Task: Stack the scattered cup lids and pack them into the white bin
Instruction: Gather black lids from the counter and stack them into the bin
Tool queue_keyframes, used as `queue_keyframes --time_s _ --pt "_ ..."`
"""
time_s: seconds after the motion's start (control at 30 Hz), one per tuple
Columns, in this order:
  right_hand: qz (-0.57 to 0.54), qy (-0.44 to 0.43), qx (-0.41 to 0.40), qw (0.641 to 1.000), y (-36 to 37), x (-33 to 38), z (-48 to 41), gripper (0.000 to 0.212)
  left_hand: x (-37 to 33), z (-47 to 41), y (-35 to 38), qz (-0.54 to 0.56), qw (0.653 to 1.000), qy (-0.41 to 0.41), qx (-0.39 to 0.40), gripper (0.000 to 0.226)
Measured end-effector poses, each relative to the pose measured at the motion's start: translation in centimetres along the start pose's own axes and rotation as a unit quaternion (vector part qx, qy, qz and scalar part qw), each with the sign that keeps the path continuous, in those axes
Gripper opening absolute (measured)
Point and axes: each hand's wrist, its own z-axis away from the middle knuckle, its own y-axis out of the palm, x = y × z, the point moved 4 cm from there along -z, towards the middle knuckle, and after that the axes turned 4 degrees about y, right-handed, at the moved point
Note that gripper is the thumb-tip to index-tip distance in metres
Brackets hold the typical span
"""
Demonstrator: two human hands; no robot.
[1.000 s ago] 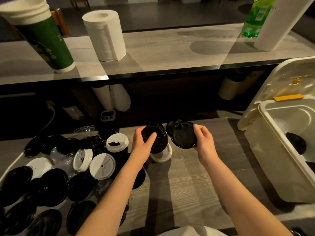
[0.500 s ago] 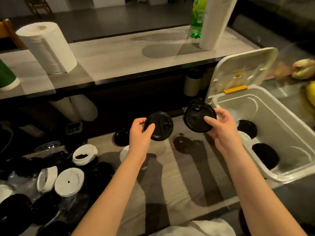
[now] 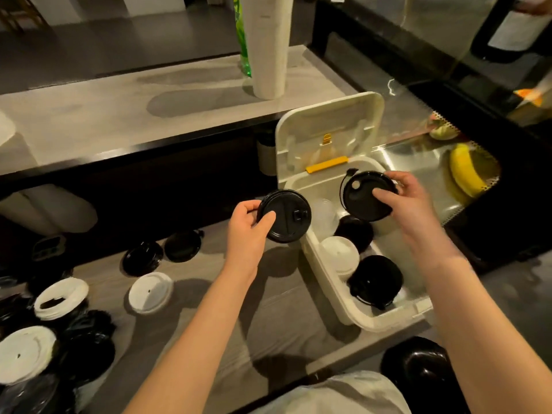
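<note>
Left hand (image 3: pixel 248 231) grips a black stack (image 3: pixel 285 216) by the rim, thumb on the face and fingers behind. It looks like several lids nested, but the edge is too blurred to count. The stack is in the air, just left of the bin's far-left corner.

Right hand (image 3: pixel 409 201) pinches a single black lid (image 3: pixel 367 195), thumb on its face. The lid is tilted and held over the far half of the white bin (image 3: pixel 322 282).

The bin's flip top (image 3: pixel 328 130) is open, upright at the far end, with a yellow latch (image 3: pixel 327 165) at its base. Inside the bin:
- near end: black pile (image 3: pixel 376 279)
- by the left wall: white pile (image 3: pixel 340 252)
- past that: dark lid (image 3: pixel 355 231)

On the table left of the bin:
- white lid (image 3: pixel 150 291)
- farther back: two black lids (image 3: pixel 142 258)
- left edge: mixed heap (image 3: pixel 59 297) of black and white lids

On the far counter, a paper roll (image 3: pixel 267 46) with a green bottle (image 3: pixel 242 34) just behind it. A banana (image 3: pixel 463 171) lies right of the bin.
</note>
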Motion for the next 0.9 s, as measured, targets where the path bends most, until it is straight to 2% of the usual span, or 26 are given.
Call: queue_keyframes --time_s 0.1,0.17,0.23,0.33,0.37,0.43,0.63,0.7,0.73,0.8,0.87,0.9 --pt "0.173 0.002 0.065 0.983 -1.9 -0.4 -1.9 0.033 0.0 -0.1 2.4 0.0 1.0 0.006 0.006 0.018" --pt "0.283 0.005 0.154 0.947 -2.3 -0.3 -2.4 0.031 0.0 -0.2 3.5 0.005 1.0 0.004 0.007 0.019" --pt "0.367 0.037 0.259 0.893 -2.6 -0.7 -2.2 0.031 0.2 -0.2 4.7 0.009 1.0 0.003 0.007 0.019" --pt "0.501 0.071 0.373 0.778 -2.4 -2.5 -1.4 0.033 0.3 0.0 6.0 0.008 1.0 -0.002 0.007 0.019" --pt "0.526 0.076 0.388 0.753 -2.3 -3.3 -1.3 0.035 0.4 0.1 6.3 0.009 1.0 -0.004 0.006 0.019" --pt "0.559 0.071 0.386 0.731 -2.2 -4.7 -1.3 0.036 0.4 0.3 6.8 0.012 1.0 -0.006 0.004 0.02" --pt "0.691 -0.043 0.308 0.653 -2.1 -7.2 -1.9 0.04 0.4 0.6 7.5 0.004 1.0 -0.001 -0.003 0.022" --pt "0.683 -0.049 0.31 0.66 -2.1 -7.3 -2.2 0.041 0.4 0.7 7.5 0.002 1.0 -0.001 -0.005 0.023" --pt "0.664 -0.054 0.307 0.68 -2.1 -7.1 -2.4 0.041 0.4 0.7 7.6 -0.001 1.0 0.0 -0.004 0.024" --pt "0.592 -0.072 0.274 0.755 -2.0 -5.8 -2.9 0.039 0.3 0.7 7.7 -0.006 1.0 0.004 0.001 0.023" --pt "0.47 -0.092 0.242 0.843 -1.7 -3.8 -2.8 0.039 0.0 0.7 8.0 -0.011 1.0 0.009 0.007 0.018" --pt "0.402 -0.102 0.245 0.876 -1.4 -2.6 -2.4 0.043 -0.2 0.6 8.2 -0.013 1.0 0.008 0.008 0.018"
